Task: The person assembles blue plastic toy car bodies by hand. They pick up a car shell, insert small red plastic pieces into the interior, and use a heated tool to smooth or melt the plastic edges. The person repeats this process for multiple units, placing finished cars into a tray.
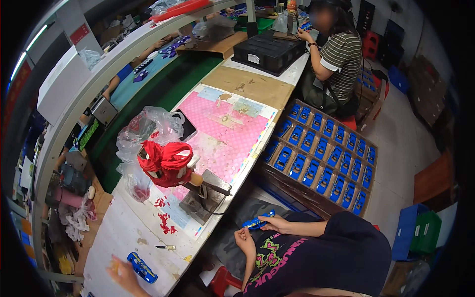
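Note:
Above my lap, a blue toy car (258,221) with yellow markings is held between my two hands. My right hand (275,224) grips its right end, fingers wrapped along the body. At the other end, the closed fingers of my left hand (244,238) pinch the car's tip; whether they hold some small part as well cannot be made out. A second blue toy car (142,268) lies on the white table (116,237) to the left. Beside that car is another person's hand (120,273), blurred by motion.
A metal bench fixture (208,194) with a red-cloth-wrapped top (166,163) stands on the table, near red scraps (166,222) and a craft knife (166,247). Stacked trays of blue cars (316,190) stand to the right. Beyond, a person in stripes (341,57) sits by a black crate (269,52).

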